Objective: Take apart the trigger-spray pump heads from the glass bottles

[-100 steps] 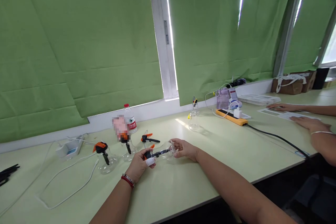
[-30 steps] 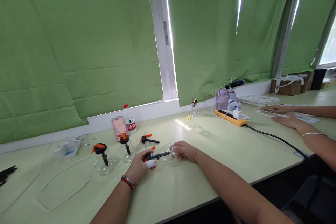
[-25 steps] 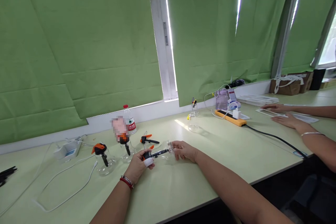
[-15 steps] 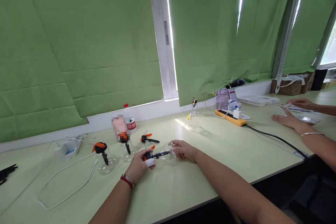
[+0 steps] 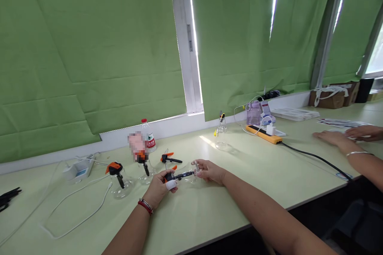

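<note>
My left hand [image 5: 158, 188] grips a black and orange spray nozzle head [image 5: 169, 177] whose dark tube [image 5: 183, 175] points right. My right hand [image 5: 211, 170] holds a small clear bottle [image 5: 194, 171] lying on its side, its mouth toward the tube. The tube's tip sits at or inside the bottle's neck. Both hands hover just above the pale green table [image 5: 209, 215].
Left of my hands stand two clear bottles with orange nozzles [image 5: 118, 179] [image 5: 143, 165], a loose nozzle [image 5: 169, 159], a water bottle [image 5: 149, 137], a white cable [image 5: 77, 207] and a white box [image 5: 78, 170]. Farther right: another clear bottle [image 5: 220, 135], a yellow power strip [image 5: 263, 132], another person's hands [image 5: 335, 137].
My hands have stayed almost still with the nozzle and bottle together. The other person's hands at the right have shifted over the papers toward the right edge.
</note>
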A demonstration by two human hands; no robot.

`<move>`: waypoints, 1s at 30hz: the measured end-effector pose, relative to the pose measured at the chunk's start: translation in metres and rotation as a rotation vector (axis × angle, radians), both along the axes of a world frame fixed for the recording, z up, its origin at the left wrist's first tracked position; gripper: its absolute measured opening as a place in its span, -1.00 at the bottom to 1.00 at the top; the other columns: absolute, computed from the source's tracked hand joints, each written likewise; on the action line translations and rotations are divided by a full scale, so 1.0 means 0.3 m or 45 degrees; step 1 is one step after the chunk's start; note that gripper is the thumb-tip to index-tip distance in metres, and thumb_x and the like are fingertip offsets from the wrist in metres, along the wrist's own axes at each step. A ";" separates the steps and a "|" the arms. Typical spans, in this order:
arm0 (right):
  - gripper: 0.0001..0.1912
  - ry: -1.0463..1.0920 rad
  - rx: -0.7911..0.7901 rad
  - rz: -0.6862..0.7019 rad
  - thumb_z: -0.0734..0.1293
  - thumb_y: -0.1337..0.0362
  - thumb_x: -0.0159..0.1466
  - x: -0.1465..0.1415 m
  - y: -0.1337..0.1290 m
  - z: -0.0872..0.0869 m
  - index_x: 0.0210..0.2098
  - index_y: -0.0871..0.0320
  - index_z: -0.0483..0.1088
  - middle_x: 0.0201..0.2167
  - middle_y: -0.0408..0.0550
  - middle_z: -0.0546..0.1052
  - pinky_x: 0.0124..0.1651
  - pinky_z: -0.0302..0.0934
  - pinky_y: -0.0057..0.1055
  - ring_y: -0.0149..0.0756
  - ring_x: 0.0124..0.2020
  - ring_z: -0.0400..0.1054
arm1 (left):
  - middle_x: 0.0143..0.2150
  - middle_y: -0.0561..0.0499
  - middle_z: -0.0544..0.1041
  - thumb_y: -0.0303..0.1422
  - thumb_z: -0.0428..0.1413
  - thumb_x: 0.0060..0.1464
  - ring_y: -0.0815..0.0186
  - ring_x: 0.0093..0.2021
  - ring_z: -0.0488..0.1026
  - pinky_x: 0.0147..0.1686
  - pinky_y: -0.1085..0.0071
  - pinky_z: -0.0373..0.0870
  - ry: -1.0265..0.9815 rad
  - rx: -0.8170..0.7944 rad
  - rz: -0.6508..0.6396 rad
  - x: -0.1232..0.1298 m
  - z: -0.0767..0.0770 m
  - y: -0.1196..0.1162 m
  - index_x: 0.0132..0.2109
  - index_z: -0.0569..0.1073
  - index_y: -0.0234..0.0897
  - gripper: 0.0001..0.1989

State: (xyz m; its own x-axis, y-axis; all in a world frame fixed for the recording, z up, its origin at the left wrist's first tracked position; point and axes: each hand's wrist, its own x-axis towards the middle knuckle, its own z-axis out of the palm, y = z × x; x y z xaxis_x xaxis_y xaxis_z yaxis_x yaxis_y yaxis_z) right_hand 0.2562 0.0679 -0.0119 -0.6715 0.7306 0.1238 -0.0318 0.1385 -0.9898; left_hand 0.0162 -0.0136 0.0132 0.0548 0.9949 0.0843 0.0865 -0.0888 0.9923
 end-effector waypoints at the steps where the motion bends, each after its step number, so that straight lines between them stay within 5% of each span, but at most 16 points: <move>1: -0.39 -0.006 -0.008 0.001 0.41 0.09 0.02 -0.002 0.001 0.000 0.01 0.16 0.25 -0.32 -0.08 0.45 -0.62 -0.02 -0.56 -0.57 -0.63 0.15 | -0.53 0.08 0.48 -0.32 0.30 -0.28 0.33 -0.55 0.45 -0.47 0.36 0.41 0.001 -0.002 0.000 0.003 0.002 -0.002 -0.08 0.41 -0.39 -0.47; 5: -0.55 -0.039 0.001 0.004 0.32 0.05 0.10 -0.010 0.002 0.001 -0.13 0.23 0.32 -0.50 -0.13 0.48 -0.66 -0.14 -0.55 -0.60 -0.74 0.04 | -0.52 0.08 0.47 -0.32 0.31 -0.30 0.32 -0.55 0.45 -0.48 0.35 0.41 0.003 -0.001 0.004 0.011 0.009 -0.007 -0.09 0.41 -0.39 -0.46; 11: -0.51 -0.086 0.008 -0.048 0.27 -0.04 0.13 -0.019 0.001 -0.003 -0.19 0.27 0.37 -0.63 -0.14 0.44 -0.67 -0.18 -0.54 -0.56 -0.74 0.08 | -0.51 0.08 0.48 -0.34 0.31 -0.30 0.33 -0.55 0.45 -0.47 0.36 0.41 0.006 -0.003 -0.003 0.006 0.004 -0.002 -0.09 0.40 -0.39 -0.45; 18: -0.26 0.019 0.015 -0.001 0.44 0.03 -0.03 -0.003 0.004 -0.006 0.10 0.07 0.19 -0.09 0.02 0.40 -0.65 -0.07 -0.58 -0.50 -0.53 0.32 | -0.52 0.08 0.48 -0.31 0.29 -0.27 0.31 -0.55 0.46 -0.47 0.36 0.41 -0.007 0.009 0.011 -0.011 -0.013 0.012 -0.10 0.41 -0.38 -0.48; 20: -0.24 0.025 0.007 -0.008 0.47 0.07 -0.06 -0.001 0.002 -0.004 0.09 0.06 0.20 -0.06 0.01 0.38 -0.63 -0.02 -0.58 -0.52 -0.52 0.29 | -0.52 0.07 0.48 -0.31 0.29 -0.27 0.32 -0.55 0.46 -0.48 0.36 0.41 -0.008 0.006 0.014 -0.011 -0.014 0.013 -0.10 0.41 -0.38 -0.48; 30: -0.50 -0.097 -0.003 -0.116 0.21 -0.07 0.17 -0.026 -0.010 0.013 -0.22 0.28 0.39 -0.54 -0.07 0.48 -0.69 -0.21 -0.53 -0.58 -0.76 0.07 | -0.51 0.07 0.49 -0.34 0.31 -0.29 0.32 -0.53 0.45 -0.43 0.32 0.43 0.022 0.002 -0.015 -0.002 -0.003 0.000 -0.08 0.40 -0.38 -0.46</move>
State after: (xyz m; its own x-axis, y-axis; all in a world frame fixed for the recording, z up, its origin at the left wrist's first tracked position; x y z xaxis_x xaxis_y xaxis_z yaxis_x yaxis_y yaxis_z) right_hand 0.2484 0.0649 -0.0080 -0.6097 0.7892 0.0731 0.0563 0.1351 -0.9892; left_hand 0.0155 -0.0137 0.0124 0.0680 0.9940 0.0851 0.1027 -0.0919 0.9905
